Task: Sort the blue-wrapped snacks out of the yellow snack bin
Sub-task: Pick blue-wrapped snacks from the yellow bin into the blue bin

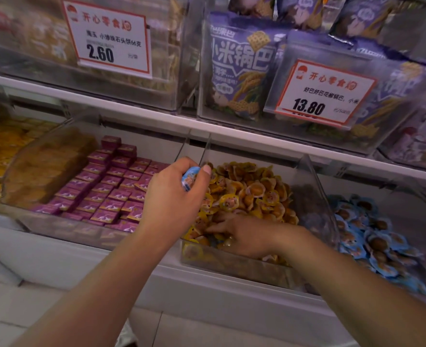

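A white shelf [136, 269] in a snack shop carries a row of clear plastic bins, with a second shelf of bagged goods and two price cards above. At centre stands the yellow snack bin [232, 265], its clear front wall low and its top open, so there is room to reach in from above; a tall clear divider [314, 196] forms its right edge, and another slanted clear panel marks its left edge. The bin is heaped with yellow-wrapped snacks [247, 194]. Just beyond the divider, the neighbouring bin on the right holds blue-wrapped snacks [372, 236]. To the left, a bin of stacked pink boxes [106, 191] sits close against the yellow bin.

The left hand [171, 194] hangs above the yellow bin's left edge, fingers and thumb curled round one blue-wrapped snack [189, 178], lifted free of the pile. The right hand [244, 234] is down inside the yellow bin near its front wall, fingers reaching leftward among the wrappers; whether it holds anything cannot be told, as the fingertips are buried in the pile.
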